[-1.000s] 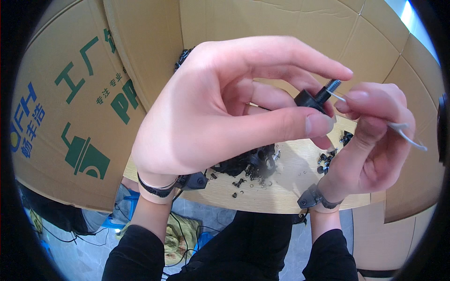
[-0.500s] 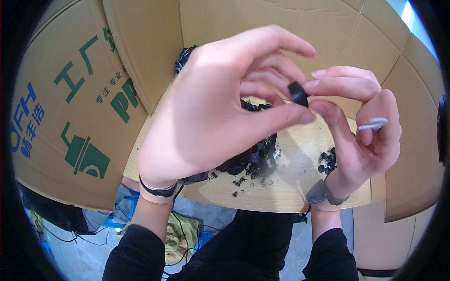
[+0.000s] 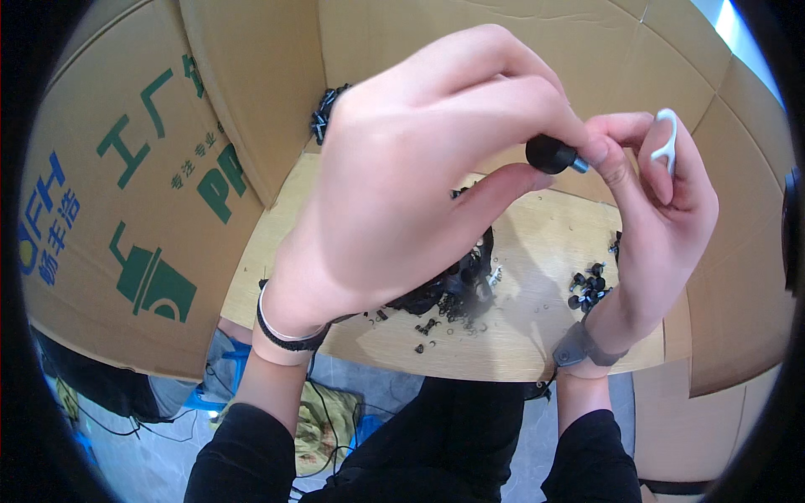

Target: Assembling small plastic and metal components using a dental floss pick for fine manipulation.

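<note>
Between thumb and curled fingers, my left hand [image 3: 394, 159] grips the round black head of a knob screw [image 3: 549, 155]. Its short metal stud points right, toward my right hand [image 3: 650, 184]. There the thumb and forefinger are pinched together at the stud's tip. Whatever is between them, perhaps something tiny, is hidden by the fingertips. A white plastic band [image 3: 665, 138] sits on a finger of that hand. Both hands are raised above the table. Beneath my left hand lies a dark heap of small black parts [image 3: 457, 285], partly covered by it.
Several black knob screws [image 3: 589, 289] lie in a cluster by my right wrist. Another pile of them [image 3: 325, 113] stands at the back left. Small rings and loose bits dot the wooden table [image 3: 537, 335]. Cardboard walls [image 3: 503, 50] enclose the back and sides.
The knob screw has turned, so its metal stud now shows. My right hand's fingers have curled in from a looser reach to a pinch at the stud's tip. My left fingers have closed further.
</note>
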Motion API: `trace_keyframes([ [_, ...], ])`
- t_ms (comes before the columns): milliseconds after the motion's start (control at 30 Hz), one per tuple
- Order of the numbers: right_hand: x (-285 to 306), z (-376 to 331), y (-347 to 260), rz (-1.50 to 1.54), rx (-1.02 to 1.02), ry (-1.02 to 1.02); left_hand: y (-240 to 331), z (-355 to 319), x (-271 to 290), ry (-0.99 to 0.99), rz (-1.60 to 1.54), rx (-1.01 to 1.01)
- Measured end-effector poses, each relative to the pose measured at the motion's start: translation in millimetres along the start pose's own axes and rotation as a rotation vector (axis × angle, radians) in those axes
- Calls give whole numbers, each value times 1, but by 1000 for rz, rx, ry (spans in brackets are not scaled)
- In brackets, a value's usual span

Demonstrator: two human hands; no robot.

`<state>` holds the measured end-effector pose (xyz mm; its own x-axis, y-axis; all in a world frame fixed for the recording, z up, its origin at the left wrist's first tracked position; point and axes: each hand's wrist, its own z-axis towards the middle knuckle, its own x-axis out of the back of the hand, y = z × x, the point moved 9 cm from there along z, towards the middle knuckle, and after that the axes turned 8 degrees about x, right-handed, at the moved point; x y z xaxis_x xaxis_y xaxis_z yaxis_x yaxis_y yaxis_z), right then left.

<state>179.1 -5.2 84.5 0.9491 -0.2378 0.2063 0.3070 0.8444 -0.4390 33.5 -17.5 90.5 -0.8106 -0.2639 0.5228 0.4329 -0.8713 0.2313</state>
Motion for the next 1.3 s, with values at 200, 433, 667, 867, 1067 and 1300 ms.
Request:
trace_keyframes([
  [200,1,-1,13,65,-68,9,-26,-3,8,271,-439,216],
  [433,19,0,5,-36,42,174,-41,-2,6,193,-475,262],
  [667,21,-3,0,-98,45,185,-44,-4,17,348,-450,491],
  [867,51,-2,-7,-253,200,381,-57,-4,10,286,-588,374],
  [1067,28,-2,0,-341,54,51,-61,-10,5,24,-850,510],
  [1300,-17,-5,-21,15,187,-42,-53,-10,-13,-111,-1058,533],
])
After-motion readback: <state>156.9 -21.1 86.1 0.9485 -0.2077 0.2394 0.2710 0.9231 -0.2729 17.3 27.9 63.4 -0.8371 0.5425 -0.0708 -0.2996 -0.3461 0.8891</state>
